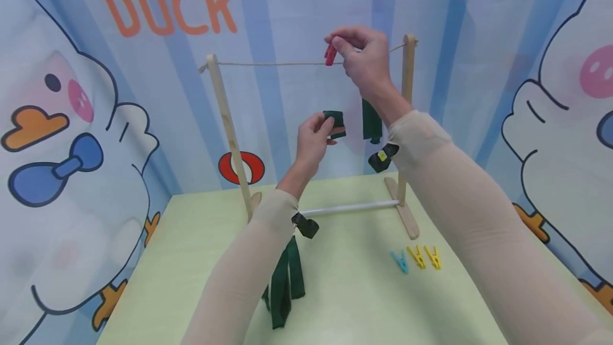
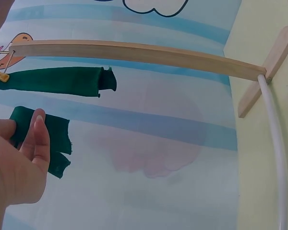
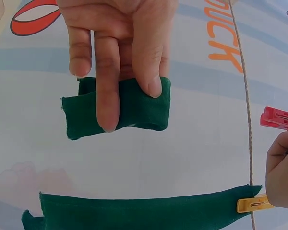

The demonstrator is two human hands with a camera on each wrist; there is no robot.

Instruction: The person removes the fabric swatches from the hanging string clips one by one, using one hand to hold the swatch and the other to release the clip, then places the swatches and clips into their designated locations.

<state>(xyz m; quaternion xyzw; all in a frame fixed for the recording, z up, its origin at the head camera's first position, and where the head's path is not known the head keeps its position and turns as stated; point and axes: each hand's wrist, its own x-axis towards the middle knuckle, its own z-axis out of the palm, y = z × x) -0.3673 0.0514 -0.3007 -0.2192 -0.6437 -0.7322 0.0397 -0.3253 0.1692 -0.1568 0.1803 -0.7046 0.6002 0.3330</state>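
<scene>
My left hand (image 1: 311,142) pinches a folded dark green cloth strip (image 1: 334,117) between thumb and fingers, below the line and apart from it. Higher up, my right hand (image 1: 367,60) grips a red clothespin (image 1: 330,54) right by the string line (image 1: 268,64). The right wrist view shows the clothespin (image 3: 278,118) beside the string, not clipped over it. Another green strip (image 1: 371,121) hangs from the line, partly hidden by the right hand; a yellow clothespin (image 3: 252,204) fastens its top to the string.
Two wooden posts (image 1: 225,121) carry the line, joined low down by a white rod (image 1: 351,207). Several green strips (image 1: 282,286) lie on the pale table (image 1: 349,302), partly behind the left sleeve. Right of them lie a blue clothespin (image 1: 400,262) and two yellow clothespins (image 1: 417,257).
</scene>
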